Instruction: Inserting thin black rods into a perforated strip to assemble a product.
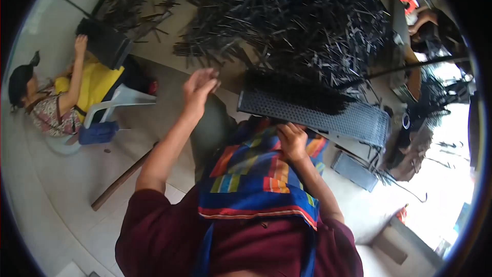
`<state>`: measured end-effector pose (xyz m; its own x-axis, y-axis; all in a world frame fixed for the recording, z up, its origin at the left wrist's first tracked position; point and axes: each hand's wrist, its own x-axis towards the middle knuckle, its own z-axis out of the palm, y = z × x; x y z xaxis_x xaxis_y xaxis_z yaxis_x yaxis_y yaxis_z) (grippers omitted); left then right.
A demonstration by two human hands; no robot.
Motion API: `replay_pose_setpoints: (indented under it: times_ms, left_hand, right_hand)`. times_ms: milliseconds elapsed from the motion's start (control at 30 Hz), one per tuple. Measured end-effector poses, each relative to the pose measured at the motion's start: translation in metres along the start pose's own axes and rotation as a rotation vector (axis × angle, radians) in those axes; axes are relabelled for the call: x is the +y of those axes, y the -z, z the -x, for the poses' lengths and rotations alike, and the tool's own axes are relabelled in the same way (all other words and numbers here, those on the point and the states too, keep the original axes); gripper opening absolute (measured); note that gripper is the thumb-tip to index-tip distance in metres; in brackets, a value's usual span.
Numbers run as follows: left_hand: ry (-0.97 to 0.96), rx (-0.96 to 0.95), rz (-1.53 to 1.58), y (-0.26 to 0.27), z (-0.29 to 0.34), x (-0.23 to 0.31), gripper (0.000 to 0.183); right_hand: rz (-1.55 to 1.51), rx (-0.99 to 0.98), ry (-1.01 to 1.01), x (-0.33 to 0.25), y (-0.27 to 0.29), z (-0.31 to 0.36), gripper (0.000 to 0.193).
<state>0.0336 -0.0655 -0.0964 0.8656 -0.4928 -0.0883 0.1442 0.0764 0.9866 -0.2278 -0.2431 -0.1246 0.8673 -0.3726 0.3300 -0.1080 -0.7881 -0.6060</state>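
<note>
A long grey panel, dotted with rows of small holes, lies slanted in front of me. Dark bristle-like tufts cover much of its far side. At the panel's near edge is my right hand, its fingers curled closed; whatever they pinch is hidden. My left hand is raised to the left of the panel, apart from it, its fingertips smeared by motion. A striped, many-coloured apron covers my lap below the panel.
Beyond the panel spreads a big heap of thin black strips. At left a seated co-worker holds a dark block. A wooden stick leans on the floor nearby. Right of me are a smaller grey panel and a carton.
</note>
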Motion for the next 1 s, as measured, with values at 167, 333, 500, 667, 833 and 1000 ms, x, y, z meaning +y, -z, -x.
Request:
replay_pose_setpoints:
  times_ms: [167, 333, 500, 667, 833, 1000]
  left_hand:
    - [-0.678, -0.254, -1.116, -0.040, -0.098, 0.024, 0.069]
    - [-0.710, -0.478, -1.408, -0.063, -0.181, -0.023, 0.090]
    - [-0.640, -0.484, -1.711, -0.062, -0.241, -0.036, 0.111]
    - [-0.413, -0.250, -1.789, -0.050, -0.282, -0.048, 0.113]
    - [-0.353, -0.472, -1.927, -0.062, -0.290, -0.028, 0.100]
    - [-0.280, -0.452, -1.858, -0.074, -0.298, -0.021, 0.103]
  right_hand:
    - [-0.067, 0.007, -0.064, 0.009, 0.004, 0.004, 0.011]
    - [-0.061, -0.083, -0.089, 0.018, -0.002, 0.010, 0.010]
    - [-0.104, -0.081, -0.178, 0.038, -0.003, 0.013, 0.012]
    - [-0.102, -0.139, -0.252, 0.048, -0.007, 0.014, 0.016]
    - [-0.084, -0.094, -0.212, 0.047, -0.007, 0.012, 0.017]
    - [-0.087, -0.091, -0.223, 0.047, -0.009, 0.015, 0.017]
